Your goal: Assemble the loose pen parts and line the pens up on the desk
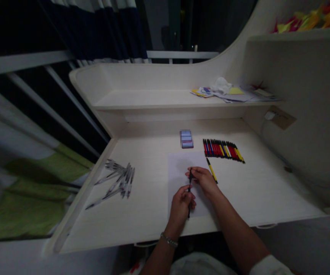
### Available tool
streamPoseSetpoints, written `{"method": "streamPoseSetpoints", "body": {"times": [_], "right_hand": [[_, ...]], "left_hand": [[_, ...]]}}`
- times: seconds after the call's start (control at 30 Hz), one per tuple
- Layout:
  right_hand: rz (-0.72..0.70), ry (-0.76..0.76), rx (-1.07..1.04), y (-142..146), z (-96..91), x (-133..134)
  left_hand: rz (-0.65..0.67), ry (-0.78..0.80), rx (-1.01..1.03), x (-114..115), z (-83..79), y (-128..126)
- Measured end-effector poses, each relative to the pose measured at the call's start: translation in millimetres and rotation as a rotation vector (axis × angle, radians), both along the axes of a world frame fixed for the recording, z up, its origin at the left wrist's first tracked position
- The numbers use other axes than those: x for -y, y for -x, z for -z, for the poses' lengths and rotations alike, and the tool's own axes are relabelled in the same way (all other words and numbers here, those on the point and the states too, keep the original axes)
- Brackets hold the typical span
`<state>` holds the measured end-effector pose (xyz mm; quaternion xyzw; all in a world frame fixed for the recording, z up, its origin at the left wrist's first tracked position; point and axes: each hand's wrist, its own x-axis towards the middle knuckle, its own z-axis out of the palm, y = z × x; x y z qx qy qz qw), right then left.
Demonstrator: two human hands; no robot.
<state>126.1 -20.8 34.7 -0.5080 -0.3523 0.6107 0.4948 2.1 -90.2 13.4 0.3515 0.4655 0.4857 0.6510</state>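
Both my hands grip one thin dark pen (189, 191) over a white sheet of paper (179, 168) on the pale desk (142, 217). My left hand (182, 204) is closed round the pen's lower half. My right hand (203, 178) pinches its upper end. A yellow and black pen (211, 170) lies just to the right of my right hand. Behind it is a neat row of coloured pens (223, 149).
A loose heap of several pale pens (119, 179) lies at the desk's left. A small stack of blue-striped pads (186, 138) sits at the back. Papers and a crumpled white thing (224, 91) lie on the shelf above. A rail and curtain stand at left.
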Motion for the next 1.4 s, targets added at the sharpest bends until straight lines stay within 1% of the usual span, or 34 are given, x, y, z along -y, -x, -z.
{"method": "streamPoseSetpoints", "body": {"times": [0.07, 0.17, 0.23, 0.3, 0.43, 0.47, 0.53, 0.6, 0.67, 0.73, 0.8, 0.9, 0.97, 1.07, 1.13, 1.17, 1.23, 1.33, 1.4], "right_hand": [[0.027, -0.001, 0.009, -2.3, -0.5, -9.4], [0.112, -0.04, 0.035, -6.1, 0.9, -27.1], [0.139, -0.078, 0.133, -6.7, 3.5, -36.9], [0.106, -0.108, 0.342, -2.9, 7.6, -41.5], [-0.018, -0.181, 0.879, 18.2, 18.7, -36.8], [-0.05, -0.2, 0.975, 24.2, 21.2, -34.7], [-0.11, -0.226, 1.098, 33.5, 24.8, -31.4], [-0.142, -0.234, 1.137, 37.0, 25.7, -29.5], [-0.129, -0.237, 1.097, 34.6, 24.4, -27.3], [-0.088, -0.245, 0.982, 28.4, 22.4, -22.0], [-0.074, -0.265, 0.8, 21.6, 20.9, -12.8], [-0.13, -0.271, 0.544, 14.8, 20.1, 3.1], [-0.143, -0.248, 0.47, 12.1, 19.4, 8.5], [-0.089, -0.194, 0.452, 6.5, 16.9, 2.6], [-0.062, -0.169, 0.511, 1.7, 15.8, -7.6], [-0.061, -0.166, 0.58, -0.1, 15.8, -12.9], [-0.082, -0.173, 0.787, -1.1, 17.5, -21.2], [-0.152, -0.166, 1.118, 5.0, 21.8, -25.7], [-0.208, -0.151, 1.256, 10.8, 23.1, -25.4]], "left_hand": [[-0.002, 0.009, 0.004, 2.7, 0.2, 2.3], [-0.005, 0.035, 0.007, 8.8, 1.0, 8.2], [-0.016, 0.061, 0.011, 12.8, 2.1, 13.5], [-0.038, 0.079, 0.017, 15.4, 3.5, 18.6], [-0.073, 0.077, 0.036, 15.4, 6.1, 24.9], [-0.084, 0.08, 0.039, 14.8, 6.4, 25.5], [-0.107, 0.094, 0.041, 13.3, 6.6, 25.6], [-0.12, 0.102, 0.046, 11.9, 6.0, 25.1], [-0.124, 0.102, 0.055, 10.4, 4.6, 24.0], [-0.131, 0.1, 0.062, 8.9, 2.6, 22.2], [-0.137, 0.095, 0.065, 7.2, 0.7, 19.6], [-0.116, 0.076, 0.069, 5.6, -0.4, 14.0], [-0.092, 0.063, 0.069, 5.7, 0.5, 9.9], [-0.058, 0.057, 0.06, 7.9, 3.6, 6.0], [-0.043, 0.058, 0.051, 10.1, 6.2, 5.9], [-0.039, 0.058, 0.048, 11.1, 7.5, 6.7], [-0.046, 0.062, 0.045, 12.5, 9.6, 9.3], [-0.072, 0.072, 0.048, 13.0, 11.4, 13.8], [-0.078, 0.07, 0.05, 12.7, 11.8, 15.9]]}}
